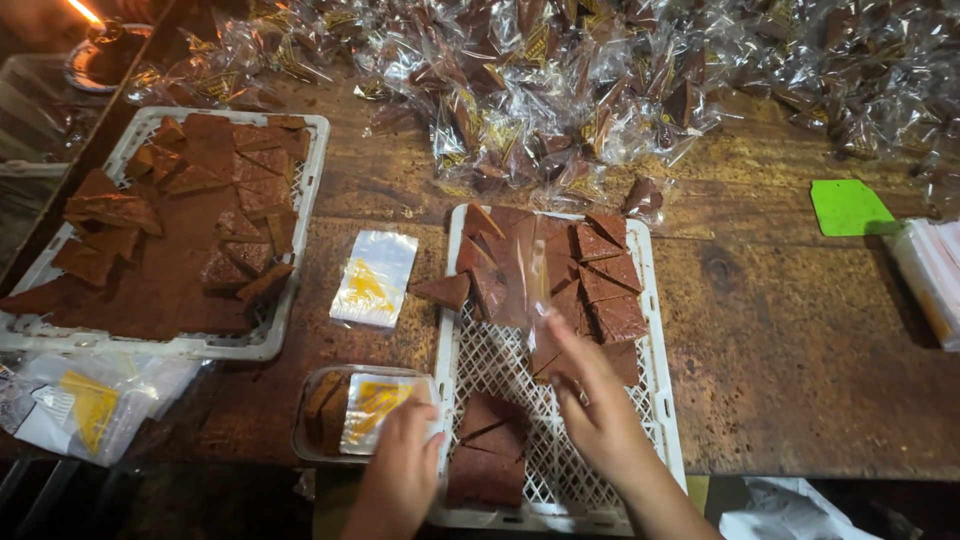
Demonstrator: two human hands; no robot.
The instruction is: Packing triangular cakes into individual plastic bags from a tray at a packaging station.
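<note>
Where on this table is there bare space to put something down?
Bare wood lies right of the middle white tray, below the green card. A smaller gap sits between the two trays, around the flat wrapper stack. The far edge is crowded with wrapped pieces.

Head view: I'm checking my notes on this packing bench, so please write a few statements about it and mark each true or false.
1. The right hand holds up a clear plastic wrapper over the white lattice plastic tray. True.
2. The left hand rests on a metal knife. False: it touches a small clear bag with a yellow print lying on a clear plastic tub.
3. A heap of wrapped brown pieces in clear bags lies at the far side of the worn wooden table. True.
4. The flat green card lies inside the left white tray. False: it lies on the table, far right.
</note>
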